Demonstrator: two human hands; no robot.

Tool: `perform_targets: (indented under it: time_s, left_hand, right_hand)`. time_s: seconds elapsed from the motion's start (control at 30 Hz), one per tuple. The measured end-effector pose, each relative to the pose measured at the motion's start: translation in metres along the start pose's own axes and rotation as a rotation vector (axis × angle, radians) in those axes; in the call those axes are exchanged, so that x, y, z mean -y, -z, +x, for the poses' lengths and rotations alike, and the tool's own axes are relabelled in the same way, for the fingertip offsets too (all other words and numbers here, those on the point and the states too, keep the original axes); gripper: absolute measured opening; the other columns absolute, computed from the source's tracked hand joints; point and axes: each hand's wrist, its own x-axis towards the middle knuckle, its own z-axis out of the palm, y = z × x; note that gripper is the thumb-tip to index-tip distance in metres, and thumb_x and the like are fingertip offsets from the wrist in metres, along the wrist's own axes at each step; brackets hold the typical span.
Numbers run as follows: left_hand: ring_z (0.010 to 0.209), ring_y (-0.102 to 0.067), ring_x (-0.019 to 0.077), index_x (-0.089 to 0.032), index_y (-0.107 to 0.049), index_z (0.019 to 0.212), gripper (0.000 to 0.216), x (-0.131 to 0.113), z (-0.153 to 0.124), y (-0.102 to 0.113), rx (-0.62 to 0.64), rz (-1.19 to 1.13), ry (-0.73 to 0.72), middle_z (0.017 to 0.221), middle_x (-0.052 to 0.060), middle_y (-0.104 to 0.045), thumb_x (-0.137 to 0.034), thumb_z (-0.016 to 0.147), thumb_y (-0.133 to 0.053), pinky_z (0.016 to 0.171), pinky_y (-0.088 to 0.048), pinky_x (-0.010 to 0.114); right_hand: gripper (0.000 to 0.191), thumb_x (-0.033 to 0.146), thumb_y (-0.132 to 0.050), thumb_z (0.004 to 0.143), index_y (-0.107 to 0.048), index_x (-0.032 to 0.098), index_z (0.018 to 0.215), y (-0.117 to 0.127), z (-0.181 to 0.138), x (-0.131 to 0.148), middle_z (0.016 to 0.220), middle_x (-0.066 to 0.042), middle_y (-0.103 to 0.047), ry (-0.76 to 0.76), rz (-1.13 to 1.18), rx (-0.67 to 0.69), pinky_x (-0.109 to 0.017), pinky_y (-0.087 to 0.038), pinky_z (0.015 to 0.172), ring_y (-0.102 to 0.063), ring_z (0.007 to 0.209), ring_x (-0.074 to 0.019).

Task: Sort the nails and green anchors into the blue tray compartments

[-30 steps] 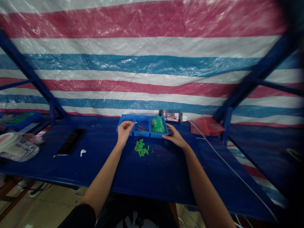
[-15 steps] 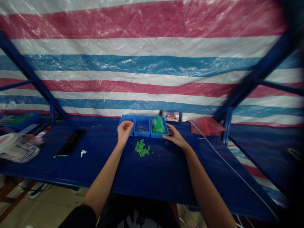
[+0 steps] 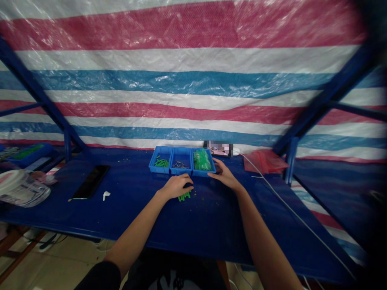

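On the bench (image 3: 130,213), a few green plastic pieces (image 3: 184,197) lie under the left hand (image 3: 175,187), its grip unclear; others sit in the blue tray (image 3: 182,173), the relaxed, open right hand (image 3: 225,175) against it.

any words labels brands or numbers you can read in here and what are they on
No text can be read clearly.
Printing on the clear plastic tub at far left: too blurred to read.
Pixelated patch at the table's back edge: obscured, so any text there is unreadable.
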Motion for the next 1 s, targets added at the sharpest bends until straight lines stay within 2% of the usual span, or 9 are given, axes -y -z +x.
perform_targets:
  time_s: [0.37,0.63,1.0]
  left_hand:
    - [0.082,-0.060,0.0171,-0.020,-0.064,0.092,0.027,0.0032,-0.0007,0.0033,0.001,0.005,0.012,0.094,0.003,-0.061,-0.043,0.082,-0.054,0.068,-0.044,0.025]
    - [0.076,-0.059,0.0151,-0.020,-0.065,0.083,0.022,0.0035,0.0003,0.0026,0.011,-0.044,0.025,0.087,0.002,-0.060,-0.040,0.081,-0.055,0.064,-0.042,0.023]
    - [0.077,-0.058,0.0147,-0.020,-0.065,0.085,0.020,0.0039,-0.0007,0.0047,0.021,-0.063,0.028,0.088,0.002,-0.061,-0.037,0.082,-0.055,0.064,-0.041,0.023]
  right_hand:
    - [0.081,0.037,-0.070,0.067,-0.028,0.027,0.136,0.0012,-0.0014,0.0015,0.125,-0.012,-0.048,-0.010,-0.003,0.022,-0.041,-0.055,0.072,-0.061,0.091,-0.0233]
    - [0.080,0.036,-0.069,0.067,-0.028,0.028,0.136,0.0021,-0.0008,-0.0009,0.124,-0.011,-0.048,-0.005,-0.023,0.017,-0.040,-0.055,0.071,-0.061,0.090,-0.0227]
    - [0.080,0.037,-0.069,0.067,-0.029,0.028,0.136,0.0014,-0.0021,-0.0002,0.125,-0.011,-0.047,-0.004,-0.020,0.012,-0.041,-0.054,0.074,-0.060,0.092,-0.0236]
